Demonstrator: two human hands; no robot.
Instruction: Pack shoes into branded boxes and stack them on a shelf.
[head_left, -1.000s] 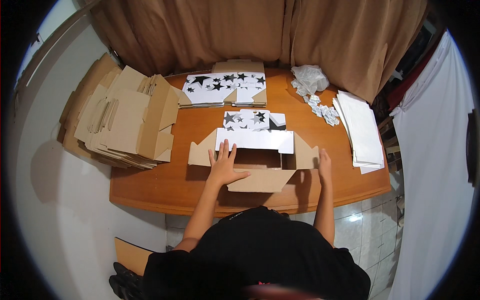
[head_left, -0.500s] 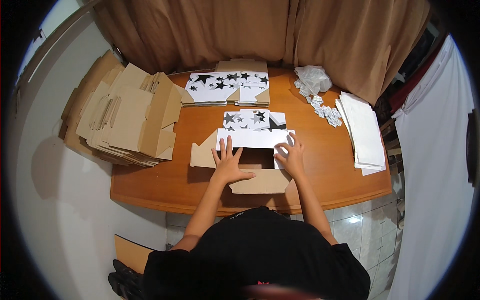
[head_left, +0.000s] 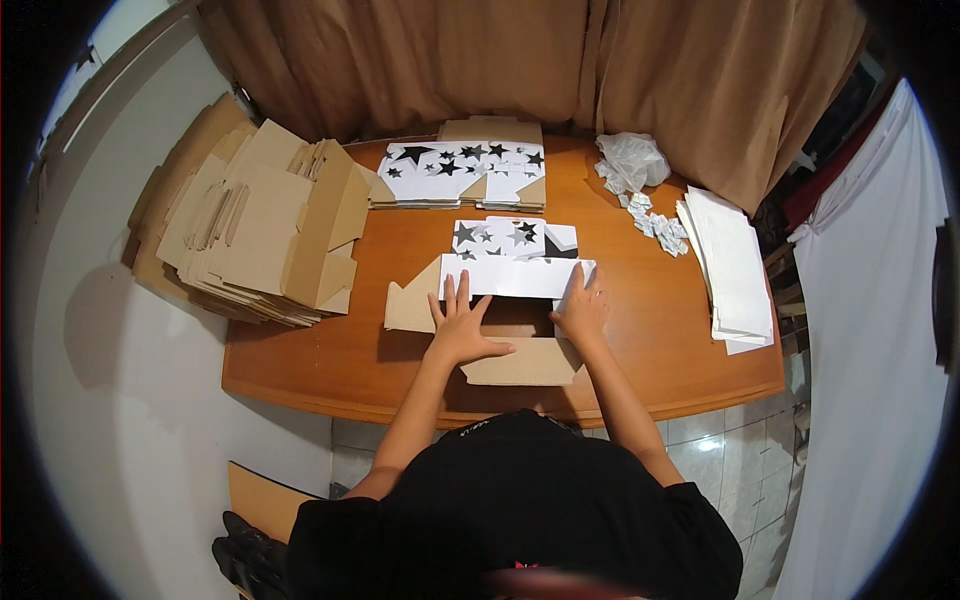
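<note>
A partly folded cardboard box [head_left: 515,277] lies in front of me, white outside with black and grey stars on its far panel, plain brown inside. Its near brown flap [head_left: 525,362] points toward me, and a brown side flap [head_left: 412,300] sticks out at the left. My left hand [head_left: 463,330] rests over the box's left side with fingers spread, the thumb reaching along the near flap. At the right end, my right hand [head_left: 583,308] grips the box's side panel, fingertips up at the white top strip and thumb toward the opening.
Flat brown cardboard blanks [head_left: 250,230] are piled high at the left by the wall. Behind the box lies a stack of star-printed blanks [head_left: 450,170]. White sheets [head_left: 728,265], a clear plastic bag [head_left: 632,160] and small white packets [head_left: 657,230] sit on the right of the wooden table [head_left: 300,370].
My right hand has shifted slightly, its fingers drawing closer together against the box's right side panel. The left hand stays nearly where it was.
</note>
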